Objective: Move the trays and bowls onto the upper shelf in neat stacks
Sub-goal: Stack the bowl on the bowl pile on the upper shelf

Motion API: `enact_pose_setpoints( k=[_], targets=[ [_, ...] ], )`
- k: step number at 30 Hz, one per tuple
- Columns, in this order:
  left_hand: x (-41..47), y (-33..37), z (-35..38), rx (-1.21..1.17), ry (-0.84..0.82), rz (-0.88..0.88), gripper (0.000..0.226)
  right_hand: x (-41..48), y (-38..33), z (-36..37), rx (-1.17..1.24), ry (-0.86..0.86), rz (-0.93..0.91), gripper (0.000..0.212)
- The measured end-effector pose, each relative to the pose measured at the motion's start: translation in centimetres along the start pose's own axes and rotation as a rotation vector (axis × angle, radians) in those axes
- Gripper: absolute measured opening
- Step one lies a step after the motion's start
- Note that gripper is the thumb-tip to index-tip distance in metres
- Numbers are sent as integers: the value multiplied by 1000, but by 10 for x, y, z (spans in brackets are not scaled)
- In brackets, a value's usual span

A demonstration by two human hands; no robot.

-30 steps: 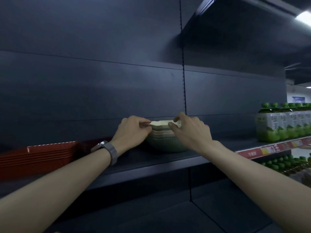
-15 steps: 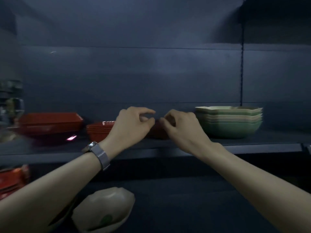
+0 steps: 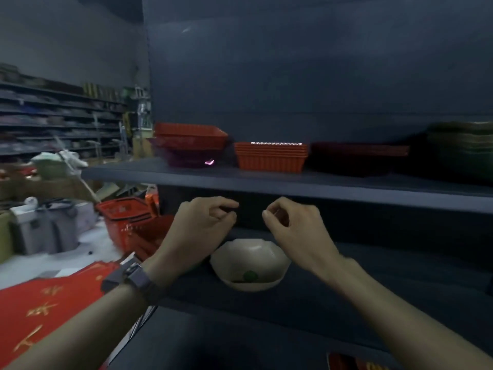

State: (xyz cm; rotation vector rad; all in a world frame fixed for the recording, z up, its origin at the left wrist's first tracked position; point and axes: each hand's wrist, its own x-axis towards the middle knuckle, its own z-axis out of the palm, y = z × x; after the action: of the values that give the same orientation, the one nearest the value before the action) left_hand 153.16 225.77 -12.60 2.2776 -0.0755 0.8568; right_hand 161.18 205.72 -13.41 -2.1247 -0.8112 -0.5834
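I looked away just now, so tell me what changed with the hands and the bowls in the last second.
The left hand and right hand let go of the bowl stack on the upper shelf and dropped below it, empty, above a cream bowl. The bowl stack and red trays stayed put.

Held both forearms forward, left hand and right hand level, near but apart, fingers loosely curled, empty.

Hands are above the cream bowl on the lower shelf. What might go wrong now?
The cream bowl sits below the upper shelf; raising it with the left hand and right hand may clip that shelf's edge. The red tray perched on the purple bowl looks unsteady; a bump might topple it.
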Motion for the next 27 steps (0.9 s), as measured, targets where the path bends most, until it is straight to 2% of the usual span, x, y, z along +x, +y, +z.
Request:
enact_pose_setpoints(
  k=[6,10,13,16,20,23,27],
  targets=[
    [-22,-82,45,-17,-19,-168,22,-30,37,72,84,-98,208,18],
    [-36,-121,83,23,-109,-268,28,-52,71,113,48,-252,317,13],
    [-38,-148,103,75,-219,-363,44,-56,93,128,-89,-288,322,24],
    [-36,-171,123,138,-278,-429,59,-55,118,138,-217,-323,290,43],
    [-32,-176,141,154,-437,-505,73,-49,142,145,-334,-368,349,59],
    [-29,-178,150,147,-489,-511,73,-43,151,145,-386,-341,365,61],
    [-30,-184,162,117,-425,-480,58,-39,165,143,-428,-393,421,62]
  ],
)
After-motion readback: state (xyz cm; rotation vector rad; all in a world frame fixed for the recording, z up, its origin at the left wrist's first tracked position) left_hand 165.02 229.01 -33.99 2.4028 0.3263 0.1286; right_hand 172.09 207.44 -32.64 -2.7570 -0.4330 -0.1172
